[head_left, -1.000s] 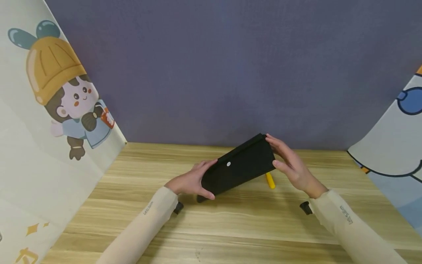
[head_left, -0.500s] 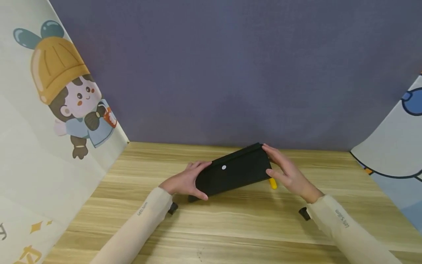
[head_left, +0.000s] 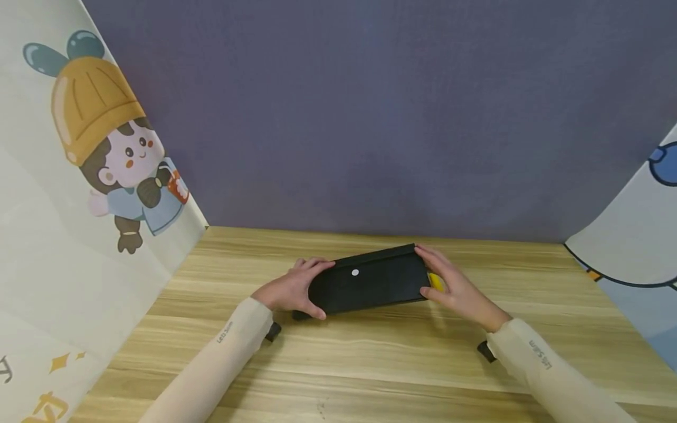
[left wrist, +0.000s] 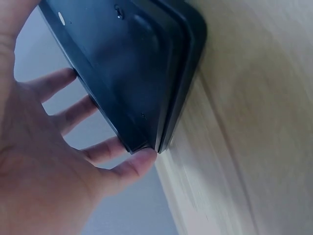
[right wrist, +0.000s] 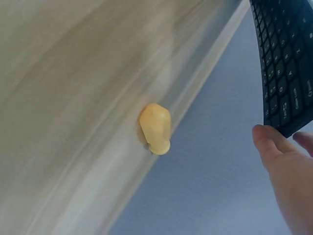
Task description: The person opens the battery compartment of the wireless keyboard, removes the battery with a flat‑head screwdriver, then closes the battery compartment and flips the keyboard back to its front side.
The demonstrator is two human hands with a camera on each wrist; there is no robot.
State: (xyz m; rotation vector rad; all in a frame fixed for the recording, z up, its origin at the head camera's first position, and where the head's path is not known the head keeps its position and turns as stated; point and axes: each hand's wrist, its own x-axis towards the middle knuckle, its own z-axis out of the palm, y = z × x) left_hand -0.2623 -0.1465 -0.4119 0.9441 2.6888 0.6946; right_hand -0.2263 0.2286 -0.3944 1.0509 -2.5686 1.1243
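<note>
A black keyboard (head_left: pixel 381 283) is held by both hands, its plain underside with a white round spot facing the head camera. My left hand (head_left: pixel 295 289) grips its left end, thumb at the near edge and fingers at the far edge. At the other end, my right hand (head_left: pixel 459 292) pinches the corner region between thumb and fingers. Keys on the keyboard (right wrist: pixel 286 63) show in the right wrist view, on the side turned down and away. Just beyond the right end lies a rounded yellow object (right wrist: pixel 155 128), partly hidden by the keyboard in the head view.
The wooden tabletop (head_left: pixel 338 364) spreads under both arms. A grey-purple panel (head_left: pixel 370 117) rises along its back edge close behind the keyboard. Printed white walls (head_left: pixel 47 264) stand on the left and right sides.
Both hands have brought the keyboard down and a little left. Its right end has dropped, so it slants less. The yellow object is now more covered by the keyboard and right hand.
</note>
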